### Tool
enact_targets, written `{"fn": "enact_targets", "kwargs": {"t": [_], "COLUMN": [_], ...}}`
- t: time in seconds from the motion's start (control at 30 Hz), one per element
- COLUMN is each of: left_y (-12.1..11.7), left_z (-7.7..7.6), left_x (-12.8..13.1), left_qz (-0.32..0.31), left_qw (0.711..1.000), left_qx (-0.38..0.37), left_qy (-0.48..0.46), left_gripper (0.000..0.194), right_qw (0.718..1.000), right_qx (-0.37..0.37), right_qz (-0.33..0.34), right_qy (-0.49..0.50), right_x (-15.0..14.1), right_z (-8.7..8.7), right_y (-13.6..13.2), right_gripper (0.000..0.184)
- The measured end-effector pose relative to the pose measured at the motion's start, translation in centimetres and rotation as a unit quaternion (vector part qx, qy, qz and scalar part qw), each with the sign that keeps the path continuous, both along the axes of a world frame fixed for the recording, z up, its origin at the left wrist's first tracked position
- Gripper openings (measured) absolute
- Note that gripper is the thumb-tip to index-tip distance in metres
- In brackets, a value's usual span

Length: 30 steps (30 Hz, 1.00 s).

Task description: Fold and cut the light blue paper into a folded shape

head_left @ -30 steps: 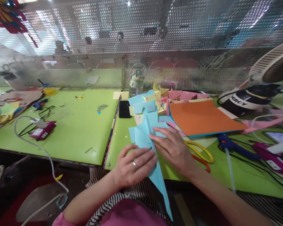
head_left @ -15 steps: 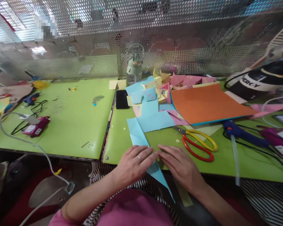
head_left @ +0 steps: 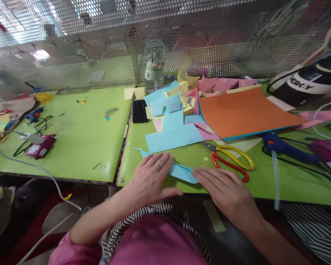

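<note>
A purple power box (head_left: 41, 146) sits on the far-left part of the green bench (head_left: 79, 125), and a black phone (head_left: 139, 111) lies just right of the bench's seam. Your left hand (head_left: 151, 178) presses palm down over the folded blue paper (head_left: 183, 173) near the front edge, its grip flat and spread, thumb held away from the fingers. Behind it stands a clear bottle (head_left: 154, 70), with a flat blue sheet (head_left: 172, 140) between bottle and hand. Your right hand (head_left: 228, 189) touches the folded paper's right end, fingers side by side; whether that grip pinches it, you cannot tell. Just beyond that hand rest red-and-yellow scissors (head_left: 213, 148), with orange paper (head_left: 248, 114) behind them and a blue glue gun (head_left: 289, 149) farther right.
</note>
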<state>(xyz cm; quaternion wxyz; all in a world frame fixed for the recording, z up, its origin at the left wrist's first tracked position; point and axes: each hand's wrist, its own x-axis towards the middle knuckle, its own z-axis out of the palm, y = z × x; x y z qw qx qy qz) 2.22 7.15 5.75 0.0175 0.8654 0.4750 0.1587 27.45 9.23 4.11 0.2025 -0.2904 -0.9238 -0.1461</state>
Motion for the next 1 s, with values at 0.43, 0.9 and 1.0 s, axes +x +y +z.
{"fn": "enact_targets", "kwargs": {"t": [0.43, 0.9, 1.0], "left_y": [-0.9, -2.2, -2.5], "left_z": [-2.7, -3.4, -3.4], "left_x": [0.3, -4.8, -5.7], "left_qz": [0.090, 0.156, 0.179], "left_qw": [0.992, 0.986, 0.981], "left_qx": [0.063, 0.054, 0.059], "left_qy": [0.066, 0.030, 0.043], "left_gripper": [0.084, 0.093, 0.092], "right_qw": [0.993, 0.989, 0.987], "right_qx": [-0.084, -0.044, -0.019], "right_qz": [-0.064, -0.136, -0.159], "right_qy": [0.044, 0.026, 0.011], "right_x": [-5.9, -3.9, -2.0], "right_z": [-0.3, -2.3, -2.7], "right_y": [0.3, -0.2, -0.5], "right_gripper": [0.048, 0.055, 0.058]}}
